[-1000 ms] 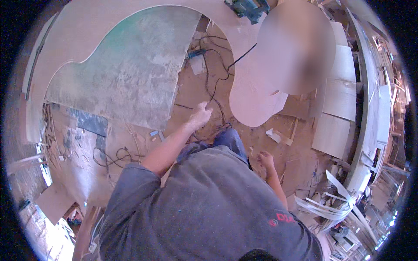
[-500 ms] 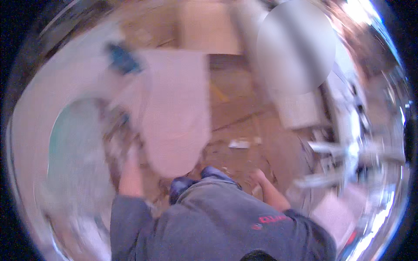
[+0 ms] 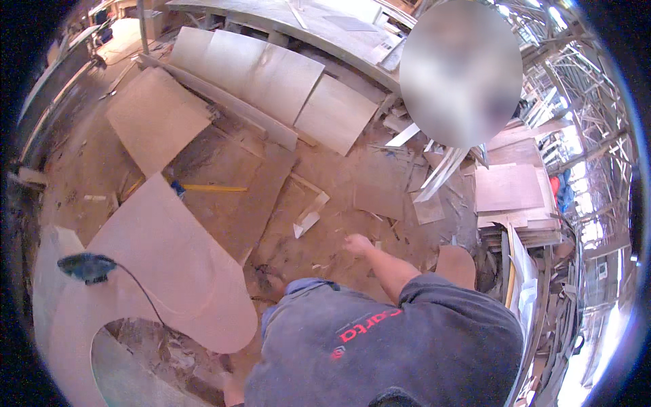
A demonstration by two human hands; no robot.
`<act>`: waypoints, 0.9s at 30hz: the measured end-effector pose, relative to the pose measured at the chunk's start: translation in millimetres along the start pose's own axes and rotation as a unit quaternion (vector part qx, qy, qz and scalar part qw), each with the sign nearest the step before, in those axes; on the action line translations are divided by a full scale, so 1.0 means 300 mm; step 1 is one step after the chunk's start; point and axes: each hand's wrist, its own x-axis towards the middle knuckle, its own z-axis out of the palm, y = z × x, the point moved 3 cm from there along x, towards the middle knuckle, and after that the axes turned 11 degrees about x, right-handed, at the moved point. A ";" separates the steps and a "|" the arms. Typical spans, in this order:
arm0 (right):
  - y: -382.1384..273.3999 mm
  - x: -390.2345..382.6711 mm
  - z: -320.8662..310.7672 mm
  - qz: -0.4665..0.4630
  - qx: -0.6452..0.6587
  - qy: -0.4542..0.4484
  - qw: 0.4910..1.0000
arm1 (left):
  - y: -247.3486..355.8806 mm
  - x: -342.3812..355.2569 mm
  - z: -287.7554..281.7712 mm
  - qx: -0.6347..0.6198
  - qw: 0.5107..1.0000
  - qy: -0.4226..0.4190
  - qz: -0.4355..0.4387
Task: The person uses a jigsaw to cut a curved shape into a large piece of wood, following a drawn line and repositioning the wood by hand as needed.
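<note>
Near the middle, my right hand (image 3: 354, 245) hangs in the air over the dusty floor, fingers curled; what they hold, if anything, I cannot make out. At the lower edge, my left hand (image 3: 224, 376) is partly visible beside my grey shirt, its fingers too indistinct to read. To my left lies a pale curved-cut panel (image 3: 200, 275), its rounded end beside my legs. A teal power tool (image 3: 85, 268) with a black cord rests on that panel. A greenish-grey panel (image 3: 125, 370) shows inside the curve.
Loose boards (image 3: 152, 119) and several leaning sheets (image 3: 271, 81) lie beyond, below a long platform (image 3: 339, 27). A yellow strip (image 3: 213, 187) and offcuts (image 3: 305, 220) litter the floor. Stacked panels (image 3: 508, 186) and thin strips (image 3: 441, 169) are at my right. A blurred oval hides the upper right.
My view and body have turned to the right. The curved panel and power tool now sit at lower left. My right hand has risen forward; my left hand has dropped to the lower edge.
</note>
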 end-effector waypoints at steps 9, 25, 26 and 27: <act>0.511 -0.277 0.523 -0.068 0.108 -0.278 0.952 | -0.413 -0.255 -0.008 0.027 0.998 -0.053 0.017; 0.266 0.635 0.132 0.021 0.339 -0.258 0.905 | 0.531 -0.772 -0.215 -0.011 0.995 -0.061 -0.083; 0.347 0.737 0.063 -0.009 0.350 -0.305 0.886 | 0.609 -0.781 -0.207 -0.070 0.991 -0.006 -0.113; 0.344 0.783 0.076 -0.044 0.153 -0.310 0.938 | 0.668 -0.795 -0.221 -0.102 0.981 0.069 -0.152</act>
